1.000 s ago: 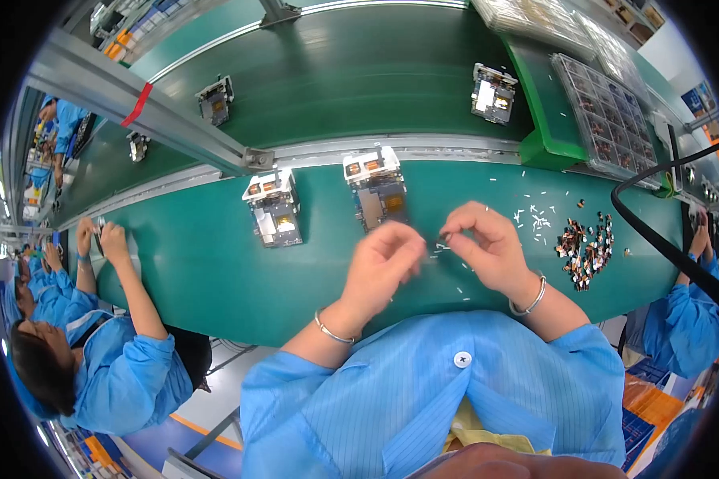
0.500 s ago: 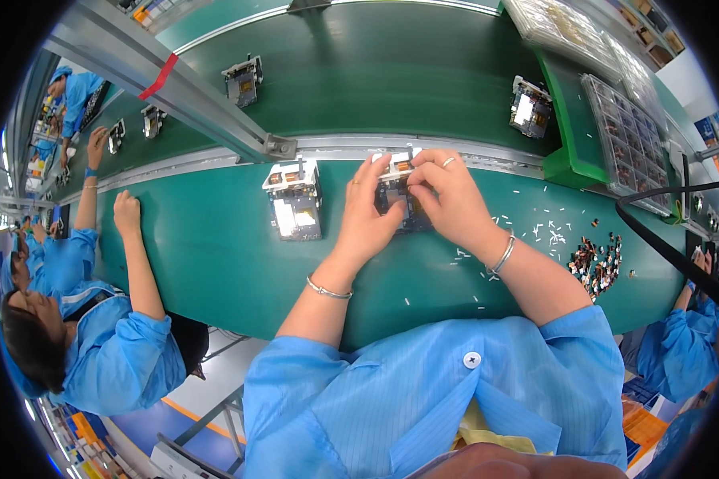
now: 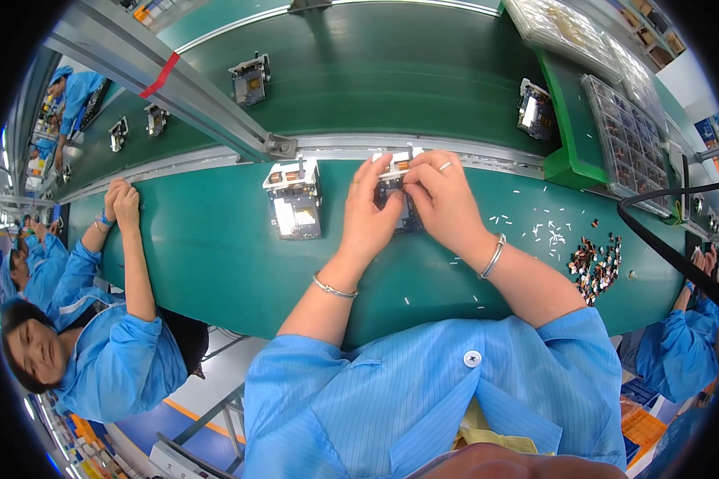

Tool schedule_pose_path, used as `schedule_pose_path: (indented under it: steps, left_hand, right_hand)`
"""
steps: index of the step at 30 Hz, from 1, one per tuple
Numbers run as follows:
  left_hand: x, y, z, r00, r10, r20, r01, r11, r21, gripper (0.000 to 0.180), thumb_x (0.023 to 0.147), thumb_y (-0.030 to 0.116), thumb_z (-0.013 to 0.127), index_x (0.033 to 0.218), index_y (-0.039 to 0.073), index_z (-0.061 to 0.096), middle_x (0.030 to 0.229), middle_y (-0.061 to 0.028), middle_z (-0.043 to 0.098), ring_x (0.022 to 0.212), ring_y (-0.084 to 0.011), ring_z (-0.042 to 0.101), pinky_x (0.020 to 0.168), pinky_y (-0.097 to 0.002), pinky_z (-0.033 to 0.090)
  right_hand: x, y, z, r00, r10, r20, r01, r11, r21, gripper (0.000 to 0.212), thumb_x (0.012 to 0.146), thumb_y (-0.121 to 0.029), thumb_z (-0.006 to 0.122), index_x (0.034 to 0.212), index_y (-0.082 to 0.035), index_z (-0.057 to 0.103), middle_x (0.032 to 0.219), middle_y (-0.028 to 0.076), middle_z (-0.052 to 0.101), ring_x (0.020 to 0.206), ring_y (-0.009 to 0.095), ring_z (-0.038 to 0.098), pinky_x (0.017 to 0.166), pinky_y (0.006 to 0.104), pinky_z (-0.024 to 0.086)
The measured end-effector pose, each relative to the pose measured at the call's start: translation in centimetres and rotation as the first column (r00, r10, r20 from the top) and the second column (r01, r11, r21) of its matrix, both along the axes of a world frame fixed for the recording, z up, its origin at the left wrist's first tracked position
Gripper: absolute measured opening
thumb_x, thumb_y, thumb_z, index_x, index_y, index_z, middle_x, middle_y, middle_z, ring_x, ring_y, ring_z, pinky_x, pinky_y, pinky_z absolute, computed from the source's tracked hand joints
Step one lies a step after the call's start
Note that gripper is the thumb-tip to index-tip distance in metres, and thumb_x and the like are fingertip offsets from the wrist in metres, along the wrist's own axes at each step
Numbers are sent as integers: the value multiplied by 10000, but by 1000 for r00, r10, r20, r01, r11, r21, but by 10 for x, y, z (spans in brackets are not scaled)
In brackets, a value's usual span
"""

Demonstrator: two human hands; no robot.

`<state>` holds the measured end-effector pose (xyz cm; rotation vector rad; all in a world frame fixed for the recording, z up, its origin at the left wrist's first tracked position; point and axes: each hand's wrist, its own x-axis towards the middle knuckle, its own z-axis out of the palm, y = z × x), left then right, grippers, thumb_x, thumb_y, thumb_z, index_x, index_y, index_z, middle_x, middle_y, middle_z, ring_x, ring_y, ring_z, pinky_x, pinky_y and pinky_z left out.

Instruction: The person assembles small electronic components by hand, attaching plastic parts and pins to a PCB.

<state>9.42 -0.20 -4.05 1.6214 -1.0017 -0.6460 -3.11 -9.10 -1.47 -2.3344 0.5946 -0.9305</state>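
An electronic module [image 3: 408,219] with a dark circuit board and a white top frame stands on the green work surface, close to the metal rail. My left hand [image 3: 369,214] grips its left side, thumb across the front and fingers at the top. At its upper right, my right hand [image 3: 449,201] is closed, thumb and fingertips pinched together against the module. Whether a small part sits in that pinch is hidden. Left of my hands, a similar module [image 3: 297,209] stands upright, with copper-coloured coils under its white frame.
Small white strips [image 3: 553,233] lie scattered at the right beside a pile of small copper-and-black parts [image 3: 595,267]. Beyond the rail, a belt [image 3: 391,80] carries several modules. A slanted metal post [image 3: 192,104], compartment tray [image 3: 627,132] and black cable [image 3: 671,251] stand around. A co-worker [image 3: 96,351] sits at the left.
Modules on the belt have shifted slightly right. My right wrist has edged left; both my hands stay at the module. The co-worker at left has brought both hands together and turned their head.
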Motion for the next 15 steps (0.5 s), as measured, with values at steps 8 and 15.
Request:
schedule_pose_path:
  steps: [8, 15]
  left_hand:
    - [-1, -7, -6, 988, 52, -147, -61, 996, -58, 362, 797, 17, 640, 1154, 77, 636, 1376, -184, 478, 1126, -196, 586, 858, -295, 503]
    - [11, -8, -12, 979, -55, -195, 39, 996, -84, 351, 782, 0, 660, 1121, 92, 655, 1353, -197, 499, 1009, -151, 626, 811, -269, 509]
  right_hand:
    - [-4, -3, -1, 1000, 21, -11, -20, 999, 35, 190, 770, 27, 666, 936, -38, 599, 1102, 109, 569, 1094, 323, 495, 899, 390, 464]
    - [-2, -3, -4, 999, -32, -24, 36, 987, 157, 318, 740, 37, 649, 1030, -54, 556, 1129, 131, 520, 1118, 342, 459, 960, 417, 415]
